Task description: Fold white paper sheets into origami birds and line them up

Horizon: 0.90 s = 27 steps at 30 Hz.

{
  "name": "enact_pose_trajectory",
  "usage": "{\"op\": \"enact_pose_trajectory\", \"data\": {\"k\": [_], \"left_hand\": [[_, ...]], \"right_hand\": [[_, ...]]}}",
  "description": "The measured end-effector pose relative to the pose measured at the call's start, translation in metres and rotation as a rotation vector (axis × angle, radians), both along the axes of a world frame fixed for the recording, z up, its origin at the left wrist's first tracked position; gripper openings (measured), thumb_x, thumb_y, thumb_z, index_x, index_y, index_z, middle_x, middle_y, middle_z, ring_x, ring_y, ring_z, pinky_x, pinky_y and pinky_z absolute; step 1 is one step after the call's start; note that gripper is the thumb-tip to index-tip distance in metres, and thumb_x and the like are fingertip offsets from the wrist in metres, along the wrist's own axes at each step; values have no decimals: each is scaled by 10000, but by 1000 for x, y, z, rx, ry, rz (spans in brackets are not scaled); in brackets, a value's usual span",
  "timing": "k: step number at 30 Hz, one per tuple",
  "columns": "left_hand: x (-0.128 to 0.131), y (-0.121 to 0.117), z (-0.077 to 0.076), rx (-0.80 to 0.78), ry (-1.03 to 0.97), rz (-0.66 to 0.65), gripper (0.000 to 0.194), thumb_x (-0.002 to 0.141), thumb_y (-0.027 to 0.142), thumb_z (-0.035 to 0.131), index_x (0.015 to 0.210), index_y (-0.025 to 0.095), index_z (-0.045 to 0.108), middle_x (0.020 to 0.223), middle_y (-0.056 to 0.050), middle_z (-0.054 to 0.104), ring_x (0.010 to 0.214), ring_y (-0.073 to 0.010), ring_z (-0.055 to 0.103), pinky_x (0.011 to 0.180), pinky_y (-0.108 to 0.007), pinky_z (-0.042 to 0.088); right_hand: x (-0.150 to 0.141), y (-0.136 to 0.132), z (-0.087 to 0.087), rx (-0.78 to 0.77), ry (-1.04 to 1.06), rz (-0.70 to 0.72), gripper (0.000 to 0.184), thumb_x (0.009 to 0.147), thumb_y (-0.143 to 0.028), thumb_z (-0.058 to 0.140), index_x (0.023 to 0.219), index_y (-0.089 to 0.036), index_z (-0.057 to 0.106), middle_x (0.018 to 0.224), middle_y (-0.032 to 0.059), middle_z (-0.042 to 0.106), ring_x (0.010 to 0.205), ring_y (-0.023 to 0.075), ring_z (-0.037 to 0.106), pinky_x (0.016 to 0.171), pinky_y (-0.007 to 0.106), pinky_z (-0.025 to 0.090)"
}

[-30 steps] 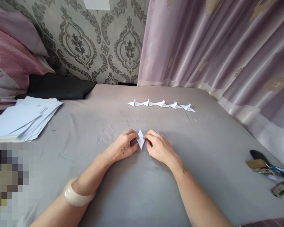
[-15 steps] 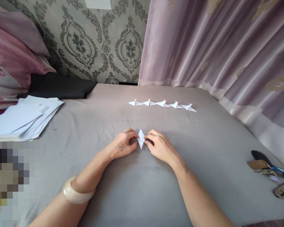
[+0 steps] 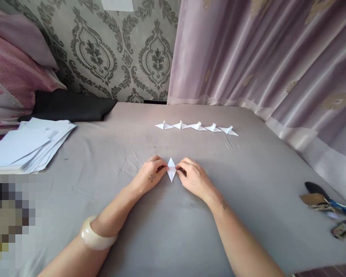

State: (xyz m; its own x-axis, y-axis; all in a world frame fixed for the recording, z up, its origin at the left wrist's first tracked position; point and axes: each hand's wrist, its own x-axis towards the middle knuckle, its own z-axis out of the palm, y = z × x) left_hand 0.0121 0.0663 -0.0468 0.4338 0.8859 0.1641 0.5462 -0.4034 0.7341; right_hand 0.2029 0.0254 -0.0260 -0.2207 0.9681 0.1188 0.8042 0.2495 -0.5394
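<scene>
A small diamond of folded white paper [image 3: 171, 175] lies between my two hands over the grey cloth surface. On its left corner, the thumb and fingertips of my left hand [image 3: 151, 173] are pinched together. My right hand [image 3: 192, 176] grips the opposite corner in the same way. A crease runs across the diamond's middle, level with the fingertips. Farther back stands a row of several folded paper birds [image 3: 198, 126], set tip to tip.
A stack of white paper [image 3: 25, 146] lies at the left, with a black folded cloth [image 3: 72, 105] behind it. Keys with a brown tag [image 3: 315, 200] and a small object [image 3: 343, 229] lie at the right edge. Curtains [image 3: 233, 54] hang along the back right.
The diamond's face now shows a crosswise crease and a lower half that looks different. My left fingers have closed in on its edge. The view has shifted slightly.
</scene>
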Motion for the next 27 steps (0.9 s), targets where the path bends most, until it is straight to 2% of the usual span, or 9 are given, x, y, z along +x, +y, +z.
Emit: {"op": "enact_pose_trajectory", "data": {"k": [13, 19, 24, 27], "left_hand": [[2, -1, 1, 2, 44, 32, 200, 874, 294, 504, 762, 185, 628, 898, -52, 582, 631, -119, 561, 644, -261, 491], [3, -1, -2, 1, 46, 32, 185, 872, 268, 504, 766, 179, 628, 895, -49, 574, 624, -114, 554, 644, -259, 482], [4, 0, -6, 20, 30, 42, 194, 868, 282, 496, 775, 179, 631, 884, -49, 569, 626, -117, 540, 635, -260, 476], [4, 1, -4, -16, 46, 52, 226, 869, 298, 485, 756, 173, 637, 913, -60, 568, 664, -130, 556, 665, -269, 476]], "right_hand": [[-1, 0, -3, 28, 8, -23, 136, 859, -146, 515, 915, -221, 614, 943, 29, 617, 858, 155, 582, 749, 275, 430], [-1, 1, -1, -39, 45, -78, 89, 870, -234, 539, 844, -237, 623, 898, 8, 624, 815, 146, 585, 687, 254, 414], [-2, 6, -5, -66, 26, -102, 144, 895, -266, 518, 806, -234, 626, 866, -3, 601, 709, 117, 561, 642, 244, 384], [-3, 9, -6, -95, 32, -122, 159, 894, -278, 510, 812, -234, 638, 842, -4, 595, 700, 117, 558, 640, 243, 376]]}}
